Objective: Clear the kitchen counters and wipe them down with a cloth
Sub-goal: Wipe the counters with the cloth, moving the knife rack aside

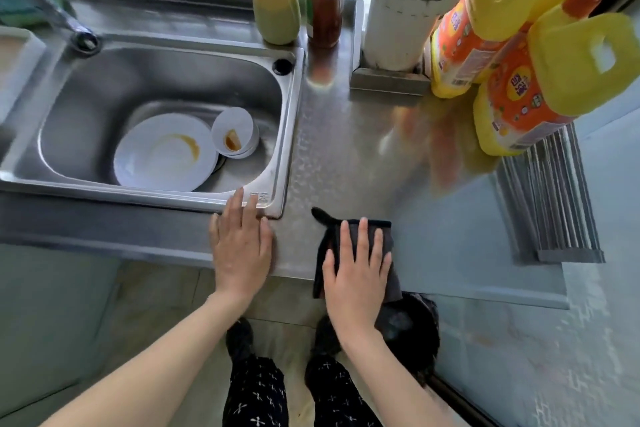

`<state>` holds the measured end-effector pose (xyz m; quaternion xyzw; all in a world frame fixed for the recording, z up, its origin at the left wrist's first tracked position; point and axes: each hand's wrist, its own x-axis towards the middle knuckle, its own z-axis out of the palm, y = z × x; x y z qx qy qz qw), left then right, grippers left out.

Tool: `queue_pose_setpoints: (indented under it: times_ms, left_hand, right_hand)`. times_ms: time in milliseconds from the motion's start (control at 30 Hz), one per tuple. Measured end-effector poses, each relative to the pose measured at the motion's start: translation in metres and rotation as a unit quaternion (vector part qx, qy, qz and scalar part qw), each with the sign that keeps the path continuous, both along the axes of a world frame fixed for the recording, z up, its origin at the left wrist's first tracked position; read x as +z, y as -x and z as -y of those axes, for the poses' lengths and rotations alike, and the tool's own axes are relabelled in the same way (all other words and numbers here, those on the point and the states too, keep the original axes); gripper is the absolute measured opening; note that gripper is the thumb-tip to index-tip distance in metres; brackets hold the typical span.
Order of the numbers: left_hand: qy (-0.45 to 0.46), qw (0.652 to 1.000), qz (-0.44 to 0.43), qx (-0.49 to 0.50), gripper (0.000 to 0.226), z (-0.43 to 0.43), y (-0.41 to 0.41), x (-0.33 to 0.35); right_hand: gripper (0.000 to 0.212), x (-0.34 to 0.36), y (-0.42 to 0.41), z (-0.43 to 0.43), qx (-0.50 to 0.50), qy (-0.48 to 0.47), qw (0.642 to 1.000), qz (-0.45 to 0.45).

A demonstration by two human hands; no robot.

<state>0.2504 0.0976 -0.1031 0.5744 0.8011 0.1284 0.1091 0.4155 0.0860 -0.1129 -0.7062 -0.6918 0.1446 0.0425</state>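
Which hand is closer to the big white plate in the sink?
Left. The left hand lies flat at the front corner of the sink rim, just in front of the plate. The right hand presses the dark cloth on the counter, further right.

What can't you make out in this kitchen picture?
Head view: cloth mostly covered by the right hand.
Head view: drain in the sink mostly hidden under the plate.
Head view: yellow jugs blurred, labels unreadable, cut off by top edge.
Head view: faucet cut off by left edge.
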Motion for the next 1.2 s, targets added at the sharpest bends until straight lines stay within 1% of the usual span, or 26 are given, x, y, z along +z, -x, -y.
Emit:
queue_pose_setpoints:
  times_ms: [133,200,233,267,300,367,400,433,467,500,533,567,600,633,667,733,800,833,867,900,933,1000,1067,1100,1133,1200]
  left_hand:
    - [-0.03,0.994,0.093,0.049,0.044,0.061,-0.007,0.011]
    - [-0.024,0.989,0.115,0.09,0.045,0.088,0.001,0.01]
    - [-0.021,0.986,0.121,0.112,0.047,0.097,0.007,0.009]
    - [-0.019,0.983,0.126,0.133,0.05,0.103,0.013,0.01]
    - [-0.018,0.979,0.132,0.151,0.053,0.107,0.02,0.012]
    - [-0.016,0.976,0.141,0.165,0.056,0.109,0.033,0.017]
    - [-0.015,0.977,0.137,0.161,0.055,0.109,0.041,0.018]
    - [-0.009,0.98,0.127,0.153,0.055,0.107,0.049,0.018]
    - [0.004,0.984,0.111,0.143,0.056,0.105,0.058,0.017]
    - [0.023,0.987,0.091,0.133,0.056,0.102,0.068,0.016]
    - [0.048,0.988,0.073,0.126,0.054,0.099,0.079,0.014]
    - [0.074,0.988,0.058,0.124,0.052,0.096,0.088,0.013]
    - [0.098,0.986,0.047,0.125,0.052,0.094,0.097,0.011]
    - [0.118,0.984,0.039,0.125,0.056,0.093,0.103,0.009]
    - [0.131,0.984,0.029,0.116,0.06,0.093,0.109,0.008]
    - [0.147,0.985,0.005,0.089,0.069,0.095,0.116,0.009]
    - [0.159,0.985,-0.005,0.071,0.074,0.098,0.12,0.007]
    - [0.16,0.985,-0.01,0.067,0.075,0.098,0.121,0.006]
    - [0.16,0.985,-0.011,0.066,0.075,0.097,0.121,0.006]
    - [0.16,0.985,-0.009,0.067,0.076,0.096,0.121,0.008]
    - [0.159,0.985,-0.008,0.066,0.076,0.096,0.122,0.008]
    - [0.155,0.986,-0.016,0.055,0.076,0.096,0.124,0.007]
    - [0.152,0.988,-0.021,0.033,0.077,0.098,0.129,0.005]
    - [0.147,0.989,-0.021,0.021,0.078,0.099,0.132,0.004]
    - [0.139,0.99,-0.02,0.009,0.078,0.1,0.136,0.004]
    - [0.112,0.994,-0.01,-0.012,0.077,0.104,0.145,0.002]
  right_hand:
    - [0.046,-0.001,0.024,0.001,0.083,-0.017,0.994,-0.07]
    - [0.044,-0.003,0.032,-0.001,0.122,-0.032,0.987,-0.101]
    - [0.043,-0.004,0.036,-0.001,0.126,-0.043,0.983,-0.126]
    - [0.043,-0.004,0.041,-0.003,0.115,-0.06,0.977,-0.167]
    - [0.041,-0.001,0.047,-0.004,0.083,-0.076,0.968,-0.226]
    - [0.04,0.013,0.059,-0.009,0.0,-0.062,0.934,-0.351]
    - [0.039,0.018,0.067,-0.012,-0.027,-0.057,0.918,-0.391]
    - [0.039,0.022,0.076,-0.013,-0.032,-0.057,0.911,-0.407]
    - [0.04,0.022,0.087,-0.015,-0.02,-0.056,0.912,-0.407]
    - [0.045,0.02,0.098,-0.017,0.002,-0.047,0.925,-0.376]
    - [0.052,0.014,0.109,-0.018,0.028,-0.037,0.952,-0.302]
    - [0.06,0.006,0.117,-0.017,0.051,-0.036,0.976,-0.206]
    - [0.065,-0.001,0.124,-0.016,0.062,-0.041,0.99,-0.124]
    - [0.066,-0.005,0.131,-0.013,0.066,-0.042,0.994,-0.074]
    - [0.066,-0.007,0.137,-0.009,0.075,-0.046,0.995,-0.051]
    - [0.06,-0.012,0.15,0.005,0.148,-0.07,0.986,-0.015]
    - [0.055,-0.016,0.16,0.022,0.242,-0.097,0.965,-0.006]
    - [0.054,-0.018,0.161,0.026,0.27,-0.1,0.958,-0.007]
    - [0.054,-0.019,0.159,0.028,0.278,-0.101,0.955,-0.004]
    - [0.054,-0.019,0.153,0.029,0.262,-0.1,0.96,0.0]
    - [0.054,-0.019,0.146,0.028,0.219,-0.099,0.971,0.003]
    - [0.055,-0.017,0.135,0.026,0.082,-0.09,0.992,0.013]
    - [0.054,-0.015,0.14,0.026,-0.028,-0.082,0.996,0.021]
    - [0.054,-0.014,0.15,0.026,-0.049,-0.08,0.995,0.023]
    - [0.053,-0.014,0.162,0.027,-0.047,-0.082,0.995,0.027]
    - [0.054,-0.016,0.193,0.029,0.009,-0.089,0.995,0.032]
